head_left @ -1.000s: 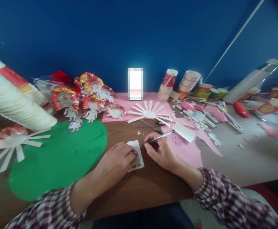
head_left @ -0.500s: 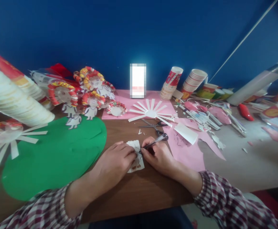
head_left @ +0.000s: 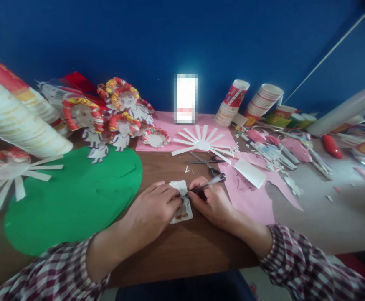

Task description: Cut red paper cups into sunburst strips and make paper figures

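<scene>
A small white piece of paper (head_left: pixel 188 212) with dark lines and brown spots lies on the brown table in front of me. My left hand (head_left: pixel 157 204) rests over its left side, fingers bent together and pressing it down. A dark pen (head_left: pixel 208 183) with a clear barrel is pinched in my right hand (head_left: pixel 215 205), its tip touching the paper or just above it. Beyond my right hand lie black-handled scissors (head_left: pixel 206 161), blades pointing left.
A green oval sheet (head_left: pixel 76 200) covers the left, near paper-cup figures (head_left: pixel 120 129) with red-yellow rings and a leaning cup stack (head_left: pixel 19 113). A cut, fanned-out cup (head_left: pixel 202 145) sits on pink paper. Cup stacks (head_left: pixel 260 104), pink sheets (head_left: pixel 248 200) and scraps are at right.
The whole view has shifted slightly. Both hands keep their places around the paper, and the pen in my right hand leans a little lower.
</scene>
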`<act>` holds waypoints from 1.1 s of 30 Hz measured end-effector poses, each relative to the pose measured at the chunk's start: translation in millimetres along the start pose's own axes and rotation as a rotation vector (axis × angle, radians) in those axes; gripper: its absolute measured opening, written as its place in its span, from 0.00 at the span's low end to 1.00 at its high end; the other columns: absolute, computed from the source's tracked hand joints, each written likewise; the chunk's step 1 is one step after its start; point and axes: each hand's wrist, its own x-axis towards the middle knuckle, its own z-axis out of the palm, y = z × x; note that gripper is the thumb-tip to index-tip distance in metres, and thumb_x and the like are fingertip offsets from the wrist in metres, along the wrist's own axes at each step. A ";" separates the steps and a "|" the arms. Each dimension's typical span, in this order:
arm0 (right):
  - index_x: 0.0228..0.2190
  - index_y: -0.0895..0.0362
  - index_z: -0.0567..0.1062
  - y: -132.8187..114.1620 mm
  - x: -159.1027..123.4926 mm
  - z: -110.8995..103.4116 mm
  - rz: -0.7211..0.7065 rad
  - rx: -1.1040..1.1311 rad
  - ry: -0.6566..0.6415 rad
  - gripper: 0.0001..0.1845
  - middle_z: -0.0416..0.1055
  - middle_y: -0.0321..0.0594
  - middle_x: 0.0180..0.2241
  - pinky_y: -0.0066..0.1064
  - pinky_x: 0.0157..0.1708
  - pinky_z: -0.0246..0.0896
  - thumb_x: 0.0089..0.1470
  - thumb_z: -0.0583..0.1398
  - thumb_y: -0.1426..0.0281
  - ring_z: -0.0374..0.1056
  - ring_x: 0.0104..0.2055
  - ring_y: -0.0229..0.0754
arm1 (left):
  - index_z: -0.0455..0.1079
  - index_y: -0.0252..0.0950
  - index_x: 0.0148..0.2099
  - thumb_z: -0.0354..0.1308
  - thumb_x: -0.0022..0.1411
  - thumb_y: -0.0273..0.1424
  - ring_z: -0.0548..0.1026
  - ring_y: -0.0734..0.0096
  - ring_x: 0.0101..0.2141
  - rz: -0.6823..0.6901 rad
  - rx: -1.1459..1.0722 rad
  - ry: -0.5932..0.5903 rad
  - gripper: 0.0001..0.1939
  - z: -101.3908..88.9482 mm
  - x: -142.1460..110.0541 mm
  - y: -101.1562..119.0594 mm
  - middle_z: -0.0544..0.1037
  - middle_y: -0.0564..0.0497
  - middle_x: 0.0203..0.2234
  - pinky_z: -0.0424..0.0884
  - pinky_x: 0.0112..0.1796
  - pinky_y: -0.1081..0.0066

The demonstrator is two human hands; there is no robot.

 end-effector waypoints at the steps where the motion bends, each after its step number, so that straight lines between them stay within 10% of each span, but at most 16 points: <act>1: 0.33 0.56 0.68 0.3 -0.1 0.2 -0.005 0.005 0.006 0.02 0.73 0.39 0.30 0.30 0.34 0.62 0.57 0.56 0.70 0.70 0.33 0.42 | 0.70 0.37 0.41 0.50 0.65 0.26 0.70 0.63 0.40 0.000 0.000 -0.002 0.07 0.5 -0.3 -0.1 0.73 0.50 0.37 0.64 0.48 0.58; 33: 0.32 0.55 0.68 2.7 -0.8 1.9 -0.068 -0.067 0.023 0.02 0.71 0.37 0.28 0.29 0.32 0.62 0.57 0.55 0.71 0.70 0.31 0.41 | 0.70 0.36 0.42 0.51 0.64 0.25 0.70 0.63 0.41 0.005 0.018 -0.016 0.07 0.2 0.0 0.3 0.74 0.49 0.37 0.64 0.50 0.57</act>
